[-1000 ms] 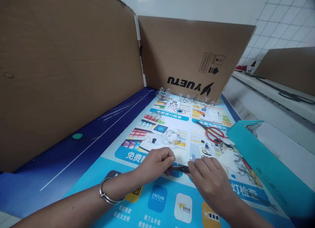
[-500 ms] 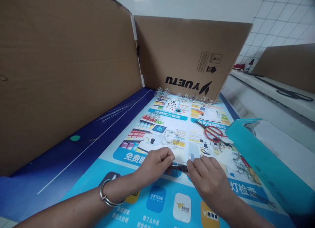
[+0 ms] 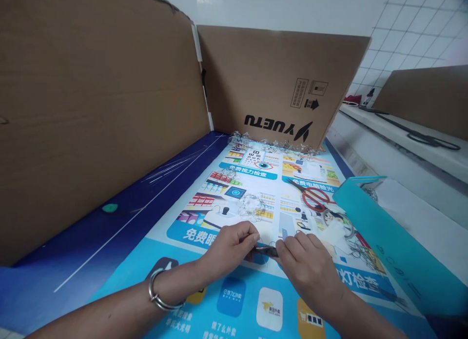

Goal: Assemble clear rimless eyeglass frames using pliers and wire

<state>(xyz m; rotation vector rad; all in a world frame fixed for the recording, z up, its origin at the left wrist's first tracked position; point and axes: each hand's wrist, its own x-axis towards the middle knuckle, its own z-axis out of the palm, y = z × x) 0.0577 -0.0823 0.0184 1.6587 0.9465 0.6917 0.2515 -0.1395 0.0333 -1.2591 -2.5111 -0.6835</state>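
Observation:
In the middle foreground of the head view, my right hand (image 3: 307, 261) is wrapped around dark metal pliers (image 3: 266, 251), whose jaws point left. My left hand (image 3: 234, 244), with a silver bangle on its wrist, is closed in a pinch right at the tips of the pliers. A fine wire (image 3: 272, 243) shows between the two hands, thin and hard to follow. Its end in my left fingers is mostly hidden. Just beyond the hands, a loose tangle of thin wire (image 3: 252, 206) lies on the printed sheet (image 3: 204, 280).
Red-handled scissors (image 3: 315, 199) and a wire coil (image 3: 349, 223) lie to the right, near cut wires (image 3: 361, 253). A teal box (image 3: 387, 241) stands at the right edge. Cardboard panels (image 3: 285, 75) wall the left and back, with more wire pieces (image 3: 288, 148) along the back panel.
The view has shifted slightly. My hands keep nearly the same pose, and the pliers are turned a little between them.

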